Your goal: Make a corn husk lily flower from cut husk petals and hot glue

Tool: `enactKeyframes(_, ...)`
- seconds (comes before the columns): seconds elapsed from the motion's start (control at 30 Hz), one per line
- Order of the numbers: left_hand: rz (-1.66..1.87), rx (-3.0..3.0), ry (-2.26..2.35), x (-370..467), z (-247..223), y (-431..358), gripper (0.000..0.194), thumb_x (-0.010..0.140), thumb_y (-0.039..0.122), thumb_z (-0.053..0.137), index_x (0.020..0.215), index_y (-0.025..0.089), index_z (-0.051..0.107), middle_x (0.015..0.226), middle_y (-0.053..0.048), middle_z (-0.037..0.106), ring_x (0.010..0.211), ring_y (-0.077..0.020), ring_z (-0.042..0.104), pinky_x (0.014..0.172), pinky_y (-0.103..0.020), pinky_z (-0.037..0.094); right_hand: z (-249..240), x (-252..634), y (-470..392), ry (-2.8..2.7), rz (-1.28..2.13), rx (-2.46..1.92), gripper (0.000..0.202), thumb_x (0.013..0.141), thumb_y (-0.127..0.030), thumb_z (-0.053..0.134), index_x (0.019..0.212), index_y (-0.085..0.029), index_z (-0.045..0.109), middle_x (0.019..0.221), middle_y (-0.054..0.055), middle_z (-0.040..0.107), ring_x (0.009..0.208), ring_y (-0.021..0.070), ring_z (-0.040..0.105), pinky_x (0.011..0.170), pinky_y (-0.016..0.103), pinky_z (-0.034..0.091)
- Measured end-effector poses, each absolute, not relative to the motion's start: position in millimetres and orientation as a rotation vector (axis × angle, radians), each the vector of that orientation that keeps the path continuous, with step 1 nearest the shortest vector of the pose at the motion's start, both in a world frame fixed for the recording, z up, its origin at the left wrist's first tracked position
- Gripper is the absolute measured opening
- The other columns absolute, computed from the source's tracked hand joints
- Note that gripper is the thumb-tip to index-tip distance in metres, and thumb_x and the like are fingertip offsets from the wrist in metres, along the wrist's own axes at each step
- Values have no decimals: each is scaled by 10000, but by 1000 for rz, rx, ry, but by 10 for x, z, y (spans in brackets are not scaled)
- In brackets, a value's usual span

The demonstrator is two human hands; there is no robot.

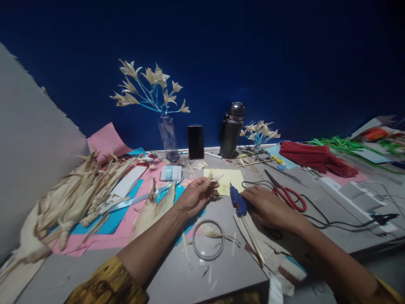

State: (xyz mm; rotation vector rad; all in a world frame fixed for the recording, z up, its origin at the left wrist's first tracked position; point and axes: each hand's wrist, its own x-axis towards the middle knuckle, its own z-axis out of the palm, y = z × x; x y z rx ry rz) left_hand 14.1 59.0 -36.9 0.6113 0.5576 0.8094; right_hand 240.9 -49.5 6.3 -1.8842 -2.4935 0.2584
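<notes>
Dried husks (65, 202) piled at left, left hand (196, 192) with thumb and forefinger pinched on pale husk piece (217, 177), piece overlapping yellow paper (233, 175) in view, blue glue gun (238, 200) adjacent to right hand (265, 204), right fingers partly curled, grip indeterminable, red-handled scissors (279, 186) beyond.

Dim light, blue wall (202, 55) darkest at upper right, edges stretched and soft (perhaps motion blur)

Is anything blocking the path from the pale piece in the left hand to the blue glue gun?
Nothing visible stands between the pale piece in the left hand and the blue glue gun; yellow paper lies below. The right hand is on the gun's far side.
</notes>
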Motion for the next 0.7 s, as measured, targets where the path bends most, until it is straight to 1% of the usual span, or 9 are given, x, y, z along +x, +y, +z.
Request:
enactKeyframes(0.03, 798, 617, 558, 146, -378, 592, 208, 739, 188, 825, 743, 120, 629, 951, -125, 724, 905, -197, 704, 792, -283, 569, 52, 2404, -482, -2494, 239, -1900, 283, 800, -116, 556, 1065, -164, 644, 1039, 129, 633, 1013, 289, 539, 855, 369, 394)
enactKeyframes(0.1, 793, 624, 579, 153, -398, 602, 201, 750, 183, 813, 726, 118, 624, 918, -125, 727, 886, -198, 708, 829, -306, 569, 40, 2403, -471, -2494, 215, -1928, 237, 795, -140, 568, 1015, -167, 651, 1016, 125, 621, 990, 287, 532, 837, 368, 382)
enactKeyframes(0.23, 891, 599, 651, 144, -431, 660, 163, 755, 119, 785, 700, 116, 632, 797, -81, 704, 810, -148, 689, 842, -279, 559, 28, 2427, -470, -2478, 220, -1959, 221, 761, -155, 575, 969, -164, 647, 1003, 124, 620, 979, 286, 529, 836, 367, 369)
enactKeyframes(0.33, 957, 630, 680, 127, -433, 702, 179, 734, 97, 787, 655, 121, 628, 697, -42, 661, 738, -112, 652, 802, -240, 546, 21, 2455, -467, -2423, 260, -1959, 263, 734, -146, 558, 984, -157, 638, 1000, 122, 633, 979, 288, 541, 844, 366, 375)
enactKeyframes(0.4, 972, 660, 694, 122, -427, 710, 202, 716, 113, 799, 621, 123, 621, 638, -22, 625, 674, -98, 616, 732, -220, 534, 14, 2485, -463, -2367, 317, -1935, 279, 728, -146, 549, 994, -156, 634, 988, 114, 645, 974, 285, 557, 851, 364, 384)
enactKeyframes(0.53, 954, 703, 721, 129, -425, 699, 224, 690, 172, 829, 606, 111, 630, 602, -20, 599, 602, -87, 568, 596, -183, 470, -12, 2595, -470, -2161, 573, -1835, 282, 745, -179, 563, 1014, -180, 649, 970, 75, 677, 916, 257, 603, 815, 337, 426)
enactKeyframes(0.63, 946, 706, 754, 136, -441, 701, 206, 661, 148, 843, 630, 99, 645, 611, -32, 615, 593, -84, 568, 554, -167, 437, -39, 2720, -488, -1815, 887, -1728, 320, 777, -225, 583, 1089, -194, 647, 975, 52, 697, 884, 241, 639, 747, 313, 471)
enactKeyframes(0.7, 950, 688, 764, 135, -445, 708, 206, 654, 125, 843, 640, 97, 640, 629, -37, 625, 598, -84, 579, 558, -166, 444, -61, 2819, -491, -1533, 1047, -1631, 358, 805, -279, 608, 1151, -189, 629, 979, 58, 703, 883, 242, 657, 717, 308, 499)
